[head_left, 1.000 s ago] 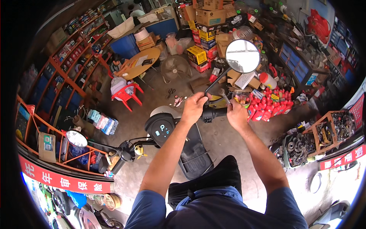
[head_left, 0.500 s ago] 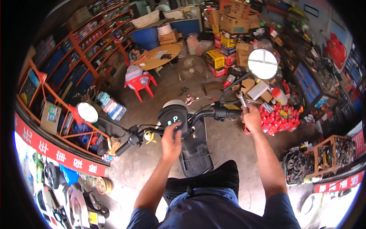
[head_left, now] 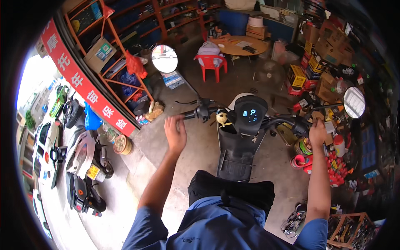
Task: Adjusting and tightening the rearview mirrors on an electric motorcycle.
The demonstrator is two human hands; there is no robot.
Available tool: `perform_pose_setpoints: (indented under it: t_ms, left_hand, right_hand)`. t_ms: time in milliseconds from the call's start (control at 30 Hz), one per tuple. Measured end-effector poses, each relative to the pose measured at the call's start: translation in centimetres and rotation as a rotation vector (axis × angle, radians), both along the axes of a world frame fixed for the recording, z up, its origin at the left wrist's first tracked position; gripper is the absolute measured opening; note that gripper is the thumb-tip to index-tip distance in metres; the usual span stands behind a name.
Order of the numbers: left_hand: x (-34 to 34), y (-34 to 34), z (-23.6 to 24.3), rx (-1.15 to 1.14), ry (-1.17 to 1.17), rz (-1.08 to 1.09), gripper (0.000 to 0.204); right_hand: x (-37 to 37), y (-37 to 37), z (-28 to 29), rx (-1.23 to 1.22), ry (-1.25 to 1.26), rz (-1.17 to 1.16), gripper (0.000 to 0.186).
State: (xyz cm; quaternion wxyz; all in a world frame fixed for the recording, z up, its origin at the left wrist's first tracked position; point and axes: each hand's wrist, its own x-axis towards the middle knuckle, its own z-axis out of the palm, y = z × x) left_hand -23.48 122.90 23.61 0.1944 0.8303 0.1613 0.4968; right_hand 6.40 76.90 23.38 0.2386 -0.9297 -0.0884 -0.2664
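I sit on a black electric scooter (head_left: 241,141) with a lit blue display (head_left: 250,113) at the middle of its handlebar. My right hand (head_left: 317,132) is closed around the right handlebar grip (head_left: 301,123), below the right round mirror (head_left: 354,102). My left hand (head_left: 175,132) is open with fingers spread, just short of the left handlebar grip (head_left: 189,115) and not touching it. The left round mirror (head_left: 164,58) stands above that grip on a thin stalk.
Orange shelving (head_left: 125,50) and a red banner (head_left: 83,83) run along the left. Parked scooters (head_left: 83,162) stand outside at lower left. Ahead are a red plastic chair (head_left: 211,62), a round wooden table (head_left: 241,45) and stacked cardboard boxes (head_left: 325,79). Red bottles (head_left: 337,166) crowd the floor at right.
The view has swung left, bringing the street and banner into sight. My left hand left the display and moved out toward the left grip. My right hand stays on the right grip.
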Motion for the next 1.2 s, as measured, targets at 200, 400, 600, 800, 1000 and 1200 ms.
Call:
perform_pose_setpoints:
  t_ms: [200, 400, 600, 800, 1000, 1200]
  left_hand:
    - [4.2, 4.8, 0.6, 0.14, 0.229, 0.233, 0.019]
    - [6.6, 6.1, 0.2, 0.101, 0.276, 0.301, 0.035]
    - [6.5, 6.8, -1.6, 0.164, 0.248, 0.33, 0.036]
    - [5.7, 6.7, -1.8, 0.19, 0.19, 0.294, 0.036]
    - [5.5, 6.4, -1.6, 0.114, 0.232, 0.245, 0.037]
    - [5.1, 5.3, 0.2, 0.067, 0.29, 0.273, 0.04]
  right_hand:
    - [0.2, 0.4, 0.5, -0.056, 0.186, -0.035, 0.022]
    - [-1.9, 0.5, 0.0, -0.067, 0.215, -0.155, 0.025]
    - [-1.4, 0.1, 0.0, -0.087, 0.254, -0.112, 0.03]
    - [0.7, -0.4, -0.9, 0.232, 0.029, -0.17, 0.02]
    - [1.1, -5.6, 3.8, 1.66, 0.006, 0.186, 0.024]
    - [0.7, -7.4, 13.0, 1.929, -0.17, 0.397, 0.031]
